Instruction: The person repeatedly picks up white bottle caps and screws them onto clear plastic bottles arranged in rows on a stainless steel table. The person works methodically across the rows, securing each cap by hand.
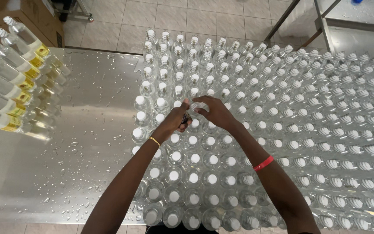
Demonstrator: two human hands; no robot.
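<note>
Reaching over a wet steel table [87, 130], two bare hands meet above a dense block of upright clear bottles with white caps [282, 130] that fills the table's right side. The left hand [176, 119], a thin yellow band [154, 141] on its wrist, curls its fingers around a small dark thing that is too hidden to identify. The right hand [215, 112], above a red wristband [263, 163], pinches its fingertips together at one bottle's cap [197, 109] in the block's middle. A row of yellow-labelled bottles [14, 73] lies on its side at far left, beside a cardboard box [5, 21].
</note>
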